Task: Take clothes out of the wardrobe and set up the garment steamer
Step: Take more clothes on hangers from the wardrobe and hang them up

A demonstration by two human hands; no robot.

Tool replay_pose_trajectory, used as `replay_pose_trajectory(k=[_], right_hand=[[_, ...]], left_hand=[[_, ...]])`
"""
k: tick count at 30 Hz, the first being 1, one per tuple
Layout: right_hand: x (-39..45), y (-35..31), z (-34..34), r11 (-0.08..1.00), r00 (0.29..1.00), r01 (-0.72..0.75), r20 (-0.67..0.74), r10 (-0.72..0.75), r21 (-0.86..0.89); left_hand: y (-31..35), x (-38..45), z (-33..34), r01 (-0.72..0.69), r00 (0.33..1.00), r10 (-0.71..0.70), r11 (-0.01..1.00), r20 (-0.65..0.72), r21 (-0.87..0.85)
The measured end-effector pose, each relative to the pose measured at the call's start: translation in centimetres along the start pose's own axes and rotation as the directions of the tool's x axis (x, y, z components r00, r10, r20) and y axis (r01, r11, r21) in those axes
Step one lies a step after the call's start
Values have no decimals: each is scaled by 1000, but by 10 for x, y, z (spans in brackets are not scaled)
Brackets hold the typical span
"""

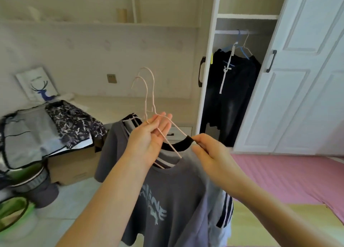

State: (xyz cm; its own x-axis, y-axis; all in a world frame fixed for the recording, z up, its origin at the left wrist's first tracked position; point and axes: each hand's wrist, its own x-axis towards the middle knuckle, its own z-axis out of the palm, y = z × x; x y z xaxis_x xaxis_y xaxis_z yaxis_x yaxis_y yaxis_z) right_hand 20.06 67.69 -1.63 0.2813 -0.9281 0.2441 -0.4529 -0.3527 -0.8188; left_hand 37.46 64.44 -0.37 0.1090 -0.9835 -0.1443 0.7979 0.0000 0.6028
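Before the open wardrobe [240,79], left hand [149,137] grips two hangers [147,97] carrying grey shirts [167,200]. Right hand [208,151] pinches the front shirt's black collar [178,146]. Dark clothes [230,90] hang inside.

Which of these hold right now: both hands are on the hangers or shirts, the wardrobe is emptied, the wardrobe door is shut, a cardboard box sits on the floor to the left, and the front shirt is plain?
1. Both hands hold the hangers or shirts. True: the left hand holds the wire hangers, and the right hand pinches the black collar of the grey shirt.
2. The wardrobe is emptied. False: dark clothes hang on its rail.
3. The wardrobe door is shut. False: the door stands open.
4. A cardboard box sits on the floor to the left. True: the box is there, with clothes on top.
5. The front shirt is plain. False: it bears a pale print on the chest.
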Motion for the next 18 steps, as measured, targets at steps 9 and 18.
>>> replay_pose_trajectory(k=[9, 18], right_hand=[[31, -2, 53, 979, 964, 142, 205, -171, 147], [93, -40, 116, 969, 838, 248, 502, -213, -2]], left_hand=[[40, -21, -23, -191, 963, 177, 980, -201, -53], [89, -22, -86, -308, 892, 286, 951, -349, -7]])
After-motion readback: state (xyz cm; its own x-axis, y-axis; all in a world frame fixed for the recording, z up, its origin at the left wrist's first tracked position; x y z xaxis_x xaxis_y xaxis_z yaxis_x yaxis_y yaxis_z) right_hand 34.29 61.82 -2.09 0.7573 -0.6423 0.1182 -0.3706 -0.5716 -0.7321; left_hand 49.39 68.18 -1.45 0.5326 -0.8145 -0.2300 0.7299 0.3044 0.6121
